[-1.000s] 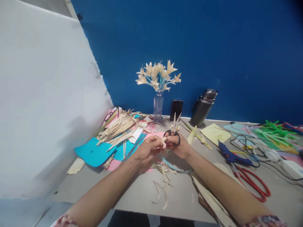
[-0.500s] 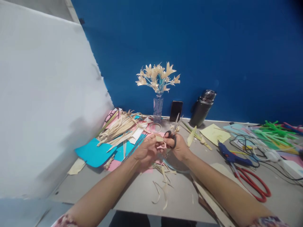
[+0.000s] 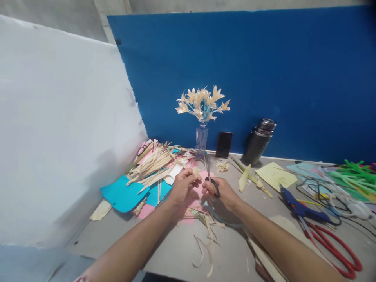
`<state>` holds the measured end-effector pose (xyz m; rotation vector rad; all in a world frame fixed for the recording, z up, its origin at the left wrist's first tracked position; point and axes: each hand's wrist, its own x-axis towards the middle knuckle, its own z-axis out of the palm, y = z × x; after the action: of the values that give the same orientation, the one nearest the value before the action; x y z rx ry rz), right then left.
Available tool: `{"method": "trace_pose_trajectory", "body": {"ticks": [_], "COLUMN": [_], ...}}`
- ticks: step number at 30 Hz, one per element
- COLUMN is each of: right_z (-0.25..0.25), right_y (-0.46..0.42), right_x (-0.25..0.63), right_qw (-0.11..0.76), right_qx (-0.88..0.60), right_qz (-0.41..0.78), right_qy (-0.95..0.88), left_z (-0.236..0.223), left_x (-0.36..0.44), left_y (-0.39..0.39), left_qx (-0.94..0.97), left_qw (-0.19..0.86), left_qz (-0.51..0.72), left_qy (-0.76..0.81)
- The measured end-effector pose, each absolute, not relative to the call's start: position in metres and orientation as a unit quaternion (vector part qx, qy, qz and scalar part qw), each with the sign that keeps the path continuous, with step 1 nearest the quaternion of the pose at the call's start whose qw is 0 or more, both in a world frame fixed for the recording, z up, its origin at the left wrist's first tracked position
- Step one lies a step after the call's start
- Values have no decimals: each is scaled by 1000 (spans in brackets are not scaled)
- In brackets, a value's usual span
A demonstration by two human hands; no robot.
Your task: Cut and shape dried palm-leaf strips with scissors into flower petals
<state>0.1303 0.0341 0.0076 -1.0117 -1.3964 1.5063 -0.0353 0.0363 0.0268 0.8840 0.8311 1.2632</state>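
My left hand (image 3: 182, 188) is closed in a pinch on a small pale strip of dried leaf (image 3: 195, 171), held above the grey table (image 3: 164, 243). My right hand (image 3: 222, 192) grips small black-handled scissors (image 3: 212, 181), blades pointing up and away, close beside the strip. The two hands nearly touch over a pink sheet (image 3: 202, 188). Pale cut scraps (image 3: 205, 243) lie on the table just below them.
A vase of pale leaf flowers (image 3: 202, 107), a dark phone (image 3: 223, 144) and a black flask (image 3: 259, 141) stand by the blue wall. A heap of dried leaves (image 3: 152, 162) and blue paper (image 3: 120, 194) lie left. A blue glue gun (image 3: 299, 205), red scissors (image 3: 331, 246), cables, green stems right.
The camera has tilted up and shifted, so everything sits lower in the picture. The scissors have closed and swung more upright beside the strip; the hands stay together.
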Motion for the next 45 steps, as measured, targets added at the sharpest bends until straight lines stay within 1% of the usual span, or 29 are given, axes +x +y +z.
{"method": "trace_pose_trajectory", "body": {"ticks": [4,11,16,21,30,39,45], "right_z": [2,-1,-3,0,1,3,9], "right_y": [31,23,23,22,21,18,17], "right_x": [128,121,122,121,121,121,121], "right_qw": [379,321,317,313,306,292,288], "right_qx": [-393,-405,-376,-376,-370,-357,-379], "right_qz": [602,606,652,656,646,703,686], "right_qy": [-583,-605,-577,-575,-593,-541,-550], "left_z": [27,21,24,25,31,26,27], "left_x": [-37,-36,-36,-38,-39,-39,-41], "left_y": [38,39,39,40,38,41,39], "left_qx": [386,396,410,441,446,449,479], "left_qw": [611,601,578,552,548,552,535], "left_qz": [592,585,591,581,580,590,588], "left_qy": [357,374,387,403,406,382,373]}}
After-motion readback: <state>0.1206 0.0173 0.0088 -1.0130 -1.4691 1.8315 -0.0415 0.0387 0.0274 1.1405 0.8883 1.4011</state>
